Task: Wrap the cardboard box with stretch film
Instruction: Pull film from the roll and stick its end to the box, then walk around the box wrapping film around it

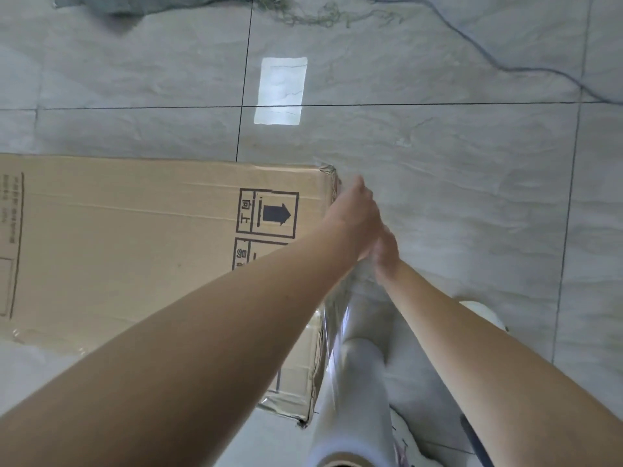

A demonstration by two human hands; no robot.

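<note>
Big brown cardboard box (135,251) w/ black printed arrow symbols is lying closed on the grey tiled floor (438,146), contents not visible, its right end at frame centre. Clear stretch film (333,328) is running down that end to the white film roll w/ cardboard core (350,406), standing btwn box & person. Left hand (354,210) & right hand (386,254) are meeting together at the box's top right edge; blurred, so can't tell what the fingers are gripping.

A tan cardboard box (135,247) with dark printed arrow symbols fills the left of the frame, beside a translucent whitish stretch film roll (354,399) on grey marbled floor tiles (438,146).
</note>
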